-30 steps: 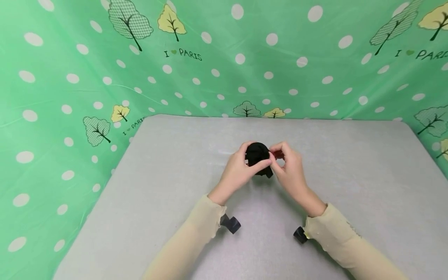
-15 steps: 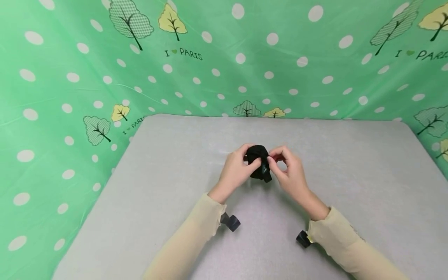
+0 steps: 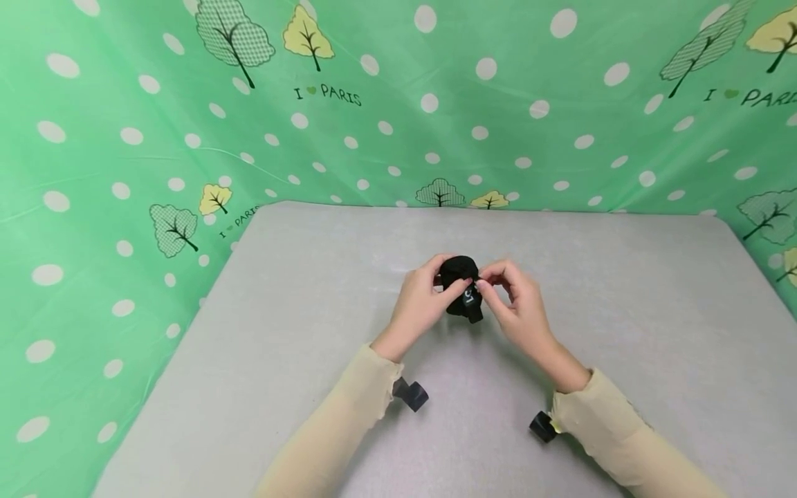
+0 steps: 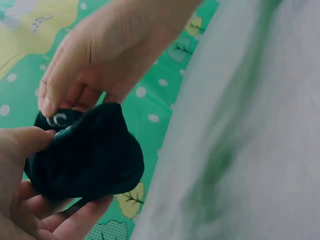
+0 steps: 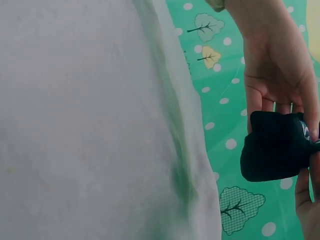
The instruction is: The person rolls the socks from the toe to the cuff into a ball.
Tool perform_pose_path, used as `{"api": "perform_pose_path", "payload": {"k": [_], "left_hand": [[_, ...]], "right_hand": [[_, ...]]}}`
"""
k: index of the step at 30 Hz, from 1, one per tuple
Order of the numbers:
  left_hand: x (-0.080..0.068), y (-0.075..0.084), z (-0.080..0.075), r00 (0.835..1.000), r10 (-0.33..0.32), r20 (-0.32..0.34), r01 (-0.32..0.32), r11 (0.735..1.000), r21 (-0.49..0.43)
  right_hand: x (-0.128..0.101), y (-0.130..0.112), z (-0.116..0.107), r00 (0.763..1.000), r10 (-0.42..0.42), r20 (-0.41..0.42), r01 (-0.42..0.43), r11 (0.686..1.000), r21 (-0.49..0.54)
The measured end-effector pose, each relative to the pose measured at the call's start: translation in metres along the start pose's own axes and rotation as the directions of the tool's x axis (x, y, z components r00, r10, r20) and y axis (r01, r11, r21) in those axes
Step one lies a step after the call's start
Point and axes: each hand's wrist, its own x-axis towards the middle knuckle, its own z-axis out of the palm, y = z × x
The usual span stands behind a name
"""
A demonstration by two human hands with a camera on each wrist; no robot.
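Step — we are rolling a black sock bundle (image 3: 461, 287) above the grey surface (image 3: 623, 332) | left hand (image 3: 420, 304) cups it | right hand (image 3: 517, 308) pinches its cuff | Next, we judge — cuff needs a firm tuck.

A rolled black fabric bundle (image 4: 85, 152) with white lettering sits cupped in the left hand (image 4: 22, 200), while the right hand (image 4: 100, 55) pinches its top edge, above the grey desk (image 4: 250, 125).
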Motion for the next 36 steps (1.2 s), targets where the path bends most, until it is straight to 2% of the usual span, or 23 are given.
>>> {"api": "perform_pose_path", "payload": {"k": [3, 6, 10, 14, 17, 20, 23, 27, 30, 36], "left_hand": [[0.001, 0.0, 0.0, 1.0, -0.003, -0.02, 0.004, 0.998, 0.07], [0.001, 0.0, 0.0, 1.0, -0.02, -0.006, 0.021, 0.996, 0.082], [0.001, -0.004, -0.001, 0.996, -0.057, 0.072, 0.062, 0.996, -0.071], [0.001, -0.007, -0.003, 0.99, -0.068, 0.123, 0.094, 0.972, -0.216], [0.001, -0.009, -0.003, 0.99, -0.072, 0.12, 0.101, 0.96, -0.262], [0.002, -0.01, -0.003, 0.993, -0.079, 0.092, 0.102, 0.952, -0.289], [0.002, -0.01, -0.003, 0.995, -0.079, 0.057, 0.092, 0.956, -0.278], [0.003, -0.01, -0.003, 0.998, -0.053, -0.016, 0.049, 0.984, -0.174], [0.003, -0.011, -0.004, 0.997, -0.034, -0.073, 0.028, 0.997, -0.077], [0.007, -0.016, -0.005, 0.991, -0.032, -0.127, 0.035, 0.999, 0.024]], "right_hand": [[-0.002, -0.001, 0.0, 0.999, -0.031, 0.031, 0.031, 1.0, -0.006], [-0.003, -0.001, 0.001, 1.0, 0.01, 0.022, -0.009, 0.999, -0.037], [0.0, 0.0, 0.0, 0.986, 0.156, -0.061, -0.156, 0.988, -0.008], [0.003, -0.001, -0.002, 0.957, 0.266, -0.115, -0.255, 0.962, 0.103], [0.003, -0.001, -0.003, 0.944, 0.317, -0.09, -0.303, 0.943, 0.138], [0.0, 0.001, -0.004, 0.927, 0.374, -0.026, -0.37, 0.924, 0.102], [-0.003, 0.003, -0.006, 0.915, 0.403, 0.032, -0.404, 0.915, 0.02], [-0.005, 0.004, -0.007, 0.928, 0.359, 0.101, -0.356, 0.933, -0.047], [-0.006, 0.003, -0.006, 0.935, 0.319, 0.156, -0.315, 0.948, -0.048], [-0.01, 0.001, -0.006, 0.929, 0.29, 0.229, -0.291, 0.956, -0.029]]}}
